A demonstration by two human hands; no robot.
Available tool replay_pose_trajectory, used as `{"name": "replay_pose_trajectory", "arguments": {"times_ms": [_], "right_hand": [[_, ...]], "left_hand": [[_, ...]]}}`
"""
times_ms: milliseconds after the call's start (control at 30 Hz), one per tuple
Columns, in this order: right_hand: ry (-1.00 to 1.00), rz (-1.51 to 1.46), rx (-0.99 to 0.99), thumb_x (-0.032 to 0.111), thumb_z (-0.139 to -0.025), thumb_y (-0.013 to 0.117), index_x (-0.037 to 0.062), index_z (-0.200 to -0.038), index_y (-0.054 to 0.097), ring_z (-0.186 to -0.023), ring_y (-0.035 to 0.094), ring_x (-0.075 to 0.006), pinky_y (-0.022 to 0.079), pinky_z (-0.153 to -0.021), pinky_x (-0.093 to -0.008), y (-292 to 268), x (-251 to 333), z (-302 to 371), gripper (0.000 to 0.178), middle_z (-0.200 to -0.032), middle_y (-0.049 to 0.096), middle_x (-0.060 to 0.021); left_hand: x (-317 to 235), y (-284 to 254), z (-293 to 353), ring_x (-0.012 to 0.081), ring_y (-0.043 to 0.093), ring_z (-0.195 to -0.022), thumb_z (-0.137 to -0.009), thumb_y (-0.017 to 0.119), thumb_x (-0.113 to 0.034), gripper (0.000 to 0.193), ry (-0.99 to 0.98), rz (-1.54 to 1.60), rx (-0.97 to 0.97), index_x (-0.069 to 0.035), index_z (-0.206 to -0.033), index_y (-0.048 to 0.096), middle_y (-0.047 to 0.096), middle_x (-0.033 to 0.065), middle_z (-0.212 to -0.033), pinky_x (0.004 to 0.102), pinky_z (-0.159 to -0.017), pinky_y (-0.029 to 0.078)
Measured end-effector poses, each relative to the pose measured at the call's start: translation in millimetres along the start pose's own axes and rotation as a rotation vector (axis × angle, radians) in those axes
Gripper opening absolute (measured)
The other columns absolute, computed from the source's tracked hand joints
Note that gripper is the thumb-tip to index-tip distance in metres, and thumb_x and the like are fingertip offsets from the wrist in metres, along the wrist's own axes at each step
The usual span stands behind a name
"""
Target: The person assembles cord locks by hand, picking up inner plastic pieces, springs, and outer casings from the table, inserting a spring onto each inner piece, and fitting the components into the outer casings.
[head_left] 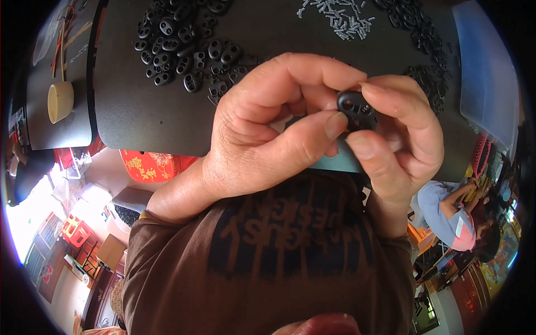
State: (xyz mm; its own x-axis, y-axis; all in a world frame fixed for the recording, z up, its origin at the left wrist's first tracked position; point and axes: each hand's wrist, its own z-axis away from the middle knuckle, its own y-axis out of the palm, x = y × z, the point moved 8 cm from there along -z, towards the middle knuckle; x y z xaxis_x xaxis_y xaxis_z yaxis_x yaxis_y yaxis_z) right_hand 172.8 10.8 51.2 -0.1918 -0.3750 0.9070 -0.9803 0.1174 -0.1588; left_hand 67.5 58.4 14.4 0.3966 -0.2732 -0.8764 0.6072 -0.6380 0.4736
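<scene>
I have one cord-lock piece (357, 110) between the fingers (329, 71) of both hands, above the desk's (162, 114) near side. Beyond, more pieces (181, 33) lie left, springs (343, 21) middle, smaller parts (425, 36) right. A cup (60, 102) sits further left.

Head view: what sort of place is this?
Probably a small assembly workshop: heaped black oval two-holed plastic pieces and small silvery coiled springs lie on a dark matt table, with another person in a light-blue top nearby.
</scene>
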Motion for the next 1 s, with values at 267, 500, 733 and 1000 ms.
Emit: {"name": "replay_pose_trajectory", "arguments": {"times_ms": [267,500,733,1000], "right_hand": [[0.089,-0.063,-0.183,-0.003,-0.077,0.055,-0.0029,-0.093,0.056,-0.077,0.050,-0.0121,0.041,-0.070,-0.0213,-1.8,-6.6,-1.5,0.016,-0.091,0.054,-0.0123],[0.080,-0.062,-0.221,-0.004,-0.078,0.053,-0.0025,-0.093,0.055,-0.078,0.049,-0.0108,0.040,-0.070,-0.0206,0.0,-7.3,0.2,0.015,-0.091,0.054,-0.0116],[0.095,-0.070,-0.240,-0.004,-0.079,0.054,-0.0021,-0.094,0.055,-0.078,0.049,-0.0106,0.040,-0.071,-0.0201,1.6,-8.8,1.9,0.015,-0.092,0.054,-0.0104],[0.067,-0.066,-0.125,-0.005,-0.076,0.057,-0.0026,-0.102,0.053,-0.084,0.051,-0.0132,0.041,-0.076,-0.0223,4.6,-6.8,3.5,0.026,-0.099,0.051,-0.0126]], "left_hand": [[1.4,-6.7,0.1,0.0093,0.056,-0.064,-0.080,0.053,0.002,0.029,-0.016,-0.070,-0.101,0.002,-0.109,0.049,0.060,0.0075,-0.084,0.0204,-0.057,0.047],[1.4,-9.2,1.9,0.0091,0.055,-0.064,-0.080,0.052,0.003,0.028,0.008,-0.103,-0.116,0.001,-0.109,0.049,0.060,0.0077,-0.083,0.0208,-0.058,0.047],[0.9,-7.5,1.4,0.0089,0.055,-0.065,-0.081,0.052,0.003,0.029,0.003,-0.141,-0.097,0.001,-0.110,0.049,0.061,0.0080,-0.086,0.0207,-0.059,0.047],[1.7,-7.5,2.0,0.0094,0.057,-0.071,-0.081,0.051,0.003,0.028,0.002,-0.077,-0.103,0.001,-0.109,0.049,0.061,0.0081,-0.087,0.0212,-0.063,0.048]]}}
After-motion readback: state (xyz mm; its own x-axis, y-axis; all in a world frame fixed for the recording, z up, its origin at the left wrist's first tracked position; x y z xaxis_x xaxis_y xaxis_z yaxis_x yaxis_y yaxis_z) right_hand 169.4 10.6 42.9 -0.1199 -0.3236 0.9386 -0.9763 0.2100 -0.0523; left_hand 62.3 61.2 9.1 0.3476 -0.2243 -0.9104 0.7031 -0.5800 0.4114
